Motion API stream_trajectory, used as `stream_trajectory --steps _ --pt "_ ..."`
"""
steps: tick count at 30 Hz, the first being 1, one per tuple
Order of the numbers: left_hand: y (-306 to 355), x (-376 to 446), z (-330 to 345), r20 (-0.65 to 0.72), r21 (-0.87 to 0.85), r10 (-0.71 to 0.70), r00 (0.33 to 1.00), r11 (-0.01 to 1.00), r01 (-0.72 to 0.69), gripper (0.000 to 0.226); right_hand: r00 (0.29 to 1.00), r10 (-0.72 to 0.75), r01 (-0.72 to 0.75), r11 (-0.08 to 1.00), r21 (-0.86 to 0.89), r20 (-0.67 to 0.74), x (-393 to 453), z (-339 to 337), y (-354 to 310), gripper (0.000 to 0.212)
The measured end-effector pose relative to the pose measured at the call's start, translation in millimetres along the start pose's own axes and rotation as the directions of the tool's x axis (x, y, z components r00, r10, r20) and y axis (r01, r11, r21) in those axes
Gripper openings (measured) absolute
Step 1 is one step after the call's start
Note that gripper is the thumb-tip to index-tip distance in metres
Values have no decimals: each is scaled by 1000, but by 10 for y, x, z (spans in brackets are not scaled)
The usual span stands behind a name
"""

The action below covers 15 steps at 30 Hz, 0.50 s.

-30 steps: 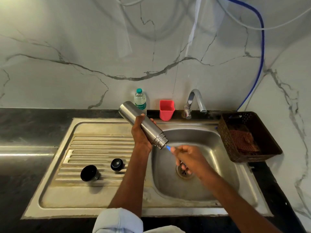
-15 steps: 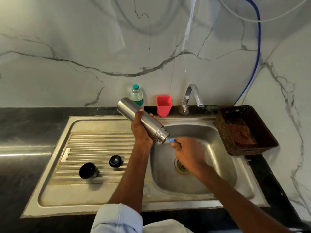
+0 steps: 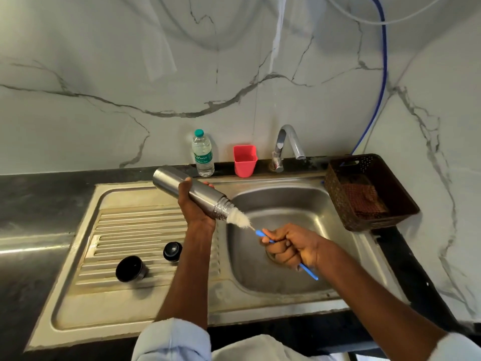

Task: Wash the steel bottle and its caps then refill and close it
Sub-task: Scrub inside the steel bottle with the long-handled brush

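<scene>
On the ribbed, stained steel draining board (image 3: 135, 225) stand two round black caps, the larger cap (image 3: 129, 268) left of the smaller cap (image 3: 172, 251). The left hand (image 3: 197, 207) wraps around the smooth steel bottle (image 3: 191, 195), tilted with its threaded mouth down toward the basin (image 3: 307, 201). A fluffy white brush (image 3: 239, 219) pokes partly out of the mouth, its thin blue handle clenched in the right hand (image 3: 291, 247). Behind, against veined marble, stand a plastic bottle (image 3: 202, 153), a red cup (image 3: 244, 160), a tap (image 3: 286, 145) and a brown basket (image 3: 335, 188).
</scene>
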<state>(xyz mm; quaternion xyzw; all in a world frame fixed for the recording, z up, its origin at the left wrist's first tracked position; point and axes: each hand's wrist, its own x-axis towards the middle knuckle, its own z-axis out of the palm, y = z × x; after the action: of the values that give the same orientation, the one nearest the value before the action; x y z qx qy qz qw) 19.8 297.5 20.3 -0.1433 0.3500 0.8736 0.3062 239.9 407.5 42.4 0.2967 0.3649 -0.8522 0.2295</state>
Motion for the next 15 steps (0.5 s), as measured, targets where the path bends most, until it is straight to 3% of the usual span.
stream_trajectory --steps 2,4,5,6,7,8,9,11,12,15 --pt "-22 4 59 50 45 3 999 999 -5 33 997 -33 32 999 -21 -65 41 122 -18 17" --pt "-49 9 88 47 94 25 999 995 -30 34 921 -249 173 951 -256 -299 102 272 -32 17" --pt "-34 22 83 36 100 41 999 994 -44 34 791 -477 254 826 -503 -384 122 340 -9 18" --pt "1 34 69 28 92 48 998 995 -51 34 620 -699 248 605 -757 -356 128 365 27 20" --pt "42 62 37 23 73 58 998 996 -60 37 502 -829 163 370 -915 -246 124 346 83 23" --pt "89 84 7 18 51 65 998 997 -66 42 464 -873 56 197 -979 -149 91 300 150 23" --pt "123 114 -32 5 35 74 997 997 -75 48 478 -870 -50 113 -992 -123 34 260 224 23" --pt "133 153 -100 -42 20 83 996 996 -82 56 483 -852 -270 76 -960 -204 -94 240 308 24" --pt "99 153 -129 -71 14 76 995 997 -75 59 452 -857 -368 74 -927 -248 -136 254 323 20" --pt "-57 107 -142 -112 -16 48 993 999 -50 65 370 -854 -455 175 -873 -365 -55 384 264 21"
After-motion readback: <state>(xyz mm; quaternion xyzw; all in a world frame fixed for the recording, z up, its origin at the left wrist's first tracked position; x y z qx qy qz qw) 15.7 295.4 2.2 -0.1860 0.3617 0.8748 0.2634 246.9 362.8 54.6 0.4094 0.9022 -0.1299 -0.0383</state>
